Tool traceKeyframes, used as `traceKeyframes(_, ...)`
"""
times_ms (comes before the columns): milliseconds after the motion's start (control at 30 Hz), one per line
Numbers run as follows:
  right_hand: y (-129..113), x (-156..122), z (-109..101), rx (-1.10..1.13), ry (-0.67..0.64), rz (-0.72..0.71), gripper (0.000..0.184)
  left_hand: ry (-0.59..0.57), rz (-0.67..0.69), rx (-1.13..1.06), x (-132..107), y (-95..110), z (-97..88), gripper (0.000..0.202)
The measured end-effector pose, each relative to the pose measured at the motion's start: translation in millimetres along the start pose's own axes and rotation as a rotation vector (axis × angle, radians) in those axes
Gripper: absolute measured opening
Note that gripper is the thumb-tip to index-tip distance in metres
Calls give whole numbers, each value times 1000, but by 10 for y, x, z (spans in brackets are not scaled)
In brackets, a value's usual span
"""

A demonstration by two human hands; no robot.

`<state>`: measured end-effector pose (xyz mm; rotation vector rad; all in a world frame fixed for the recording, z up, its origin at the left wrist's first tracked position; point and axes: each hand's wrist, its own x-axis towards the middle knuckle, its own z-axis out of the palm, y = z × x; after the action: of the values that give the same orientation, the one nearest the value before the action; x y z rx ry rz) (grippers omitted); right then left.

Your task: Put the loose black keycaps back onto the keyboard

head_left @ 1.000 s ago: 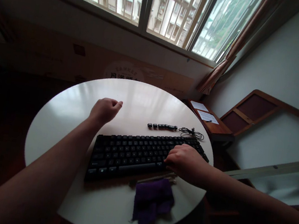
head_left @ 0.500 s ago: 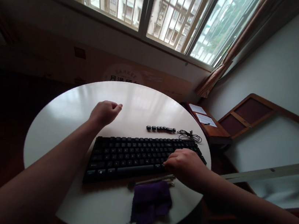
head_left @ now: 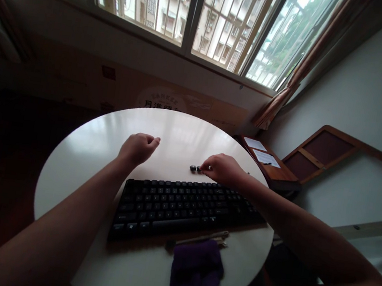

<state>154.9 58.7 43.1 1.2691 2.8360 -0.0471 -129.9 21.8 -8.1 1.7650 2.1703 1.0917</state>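
A black keyboard (head_left: 182, 205) lies across the round white table (head_left: 79, 155). My left hand (head_left: 138, 147) hovers beyond the keyboard's far left corner, fingers curled into a loose fist with nothing visible in it. My right hand (head_left: 222, 168) reaches over the keyboard's far edge to a short row of loose black keycaps (head_left: 194, 168). Its fingers are pinched at the row's left end, and the hand hides most of the row and the thin cable behind it. What the pinch holds is too small to see.
A crumpled purple cloth (head_left: 196, 269) lies at the table's near edge, with thin sticks (head_left: 202, 237) between it and the keyboard. A wooden side table with papers (head_left: 263, 159) stands at the right. Barred windows (head_left: 194, 15) fill the far wall.
My right hand has left the keyboard's right keys and moved away from me to the row of loose keycaps. My left hand has stayed in place.
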Motion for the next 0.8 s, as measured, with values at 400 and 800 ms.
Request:
traceKeyframes(400,9,513,281,18,-39,-71,23,1,6,16,23,-27,15,47)
traceKeyframes(800,96,-599,-86,121,29,-221,18,14,-19,10,10,-6,6,46)
